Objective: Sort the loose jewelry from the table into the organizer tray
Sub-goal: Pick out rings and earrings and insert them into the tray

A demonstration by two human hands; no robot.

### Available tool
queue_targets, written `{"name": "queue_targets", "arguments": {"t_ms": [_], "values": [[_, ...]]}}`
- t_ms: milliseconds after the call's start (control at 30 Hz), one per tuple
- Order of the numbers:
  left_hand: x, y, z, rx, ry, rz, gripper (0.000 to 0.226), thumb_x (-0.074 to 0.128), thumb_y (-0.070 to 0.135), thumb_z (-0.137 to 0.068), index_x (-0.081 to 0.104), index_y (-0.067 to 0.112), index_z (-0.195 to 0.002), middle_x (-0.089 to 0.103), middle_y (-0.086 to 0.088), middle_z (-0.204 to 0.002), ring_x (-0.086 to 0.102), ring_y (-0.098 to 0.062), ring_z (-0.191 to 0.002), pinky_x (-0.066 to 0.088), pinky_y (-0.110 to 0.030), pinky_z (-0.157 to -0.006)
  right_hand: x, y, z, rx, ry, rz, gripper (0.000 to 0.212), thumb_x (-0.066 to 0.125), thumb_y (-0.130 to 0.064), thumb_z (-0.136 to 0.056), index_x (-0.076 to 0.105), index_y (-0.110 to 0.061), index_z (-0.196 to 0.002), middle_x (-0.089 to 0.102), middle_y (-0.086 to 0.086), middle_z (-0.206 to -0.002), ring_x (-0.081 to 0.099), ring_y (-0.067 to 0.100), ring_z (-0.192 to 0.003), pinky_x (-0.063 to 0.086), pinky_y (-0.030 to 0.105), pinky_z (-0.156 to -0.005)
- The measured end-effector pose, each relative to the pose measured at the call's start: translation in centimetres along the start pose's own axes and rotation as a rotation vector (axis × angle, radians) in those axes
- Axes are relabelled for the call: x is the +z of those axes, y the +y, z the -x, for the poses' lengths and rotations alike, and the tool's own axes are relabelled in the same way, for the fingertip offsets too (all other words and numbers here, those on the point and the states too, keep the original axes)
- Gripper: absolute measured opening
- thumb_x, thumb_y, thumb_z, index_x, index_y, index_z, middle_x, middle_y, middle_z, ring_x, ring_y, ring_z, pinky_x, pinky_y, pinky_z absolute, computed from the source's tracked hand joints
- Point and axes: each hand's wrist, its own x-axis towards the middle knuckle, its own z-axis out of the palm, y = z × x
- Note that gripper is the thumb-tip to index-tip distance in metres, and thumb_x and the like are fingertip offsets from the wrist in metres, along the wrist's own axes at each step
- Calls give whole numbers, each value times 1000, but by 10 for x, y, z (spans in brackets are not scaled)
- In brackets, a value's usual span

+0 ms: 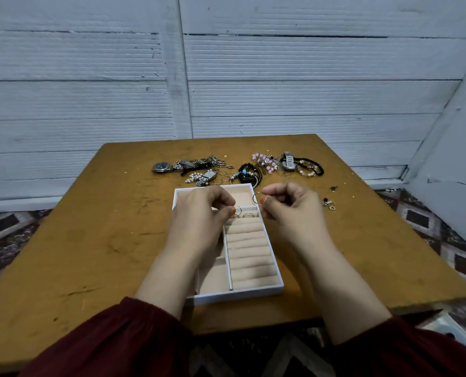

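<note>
Brown worktop carries the organizer tray, loose jewelry heaped beyond it. Over it the left hand pinches a small ring between its fingers, the right hand a thin hoop.

Ahead of the left grip and the right grip, loose jewelry spans the bench and blocks low forward travel. Beneath both grips, the organizer tray rim and its divider obstruct sideways sweeps. The narrow gap between them holds a small ring pinched by the left grip and a hoop ring pinched by the right. Left of the left grip is bare bench. Right of the right grip lies a small charm.
</note>
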Motion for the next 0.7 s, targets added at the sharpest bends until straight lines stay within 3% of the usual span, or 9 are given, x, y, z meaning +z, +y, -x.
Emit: {"name": "queue_targets", "arguments": {"t_ms": [100, 233, 400, 700], "values": [[2, -4, 3, -4, 10, -141, 10, 68, 27, -81, 63, 33, -75, 66, 14, -77, 61, -12, -83, 49, -32, -70, 0, 3, 1, -10, 16, 35, 24, 66, 3, -82, 64, -20, -73, 57, -14, -54, 49, -6, -49, 39, 12, -52], [4, -4, 8, 10, 12, -274, 3, 64, 30, -84, 65, 32, -83, 67, 11, -84, 56, -14, -94, 45, -30, -66, -6, 6, 1, -13, 11, 95, 23, 68, 0, -81, 64, -22, -74, 59, -9, -62, 51, -1, -54, 42, 19, -57], [5, 5, 11, 53, 1, -388, 11, 57, 30, -90, 66, 29, -96, 65, 9, -95, 49, -14, -104, 32, -28, -64, -8, 9, 1, -16, 17, 108, 22, 69, -1, -81, 65, -22, -73, 56, -12, -58, 50, -4, -51, 41, 21, -57], [1, 15, 15, 108, -60, -518, 18, 52, 33, -94, 66, 30, -104, 65, 8, -101, 46, -15, -107, 29, -27, -65, -11, 11, 0, -24, 21, 127, 20, 68, -3, -81, 65, -21, -76, 60, -6, -67, 53, 5, -61, 42, 25, -62]]}}
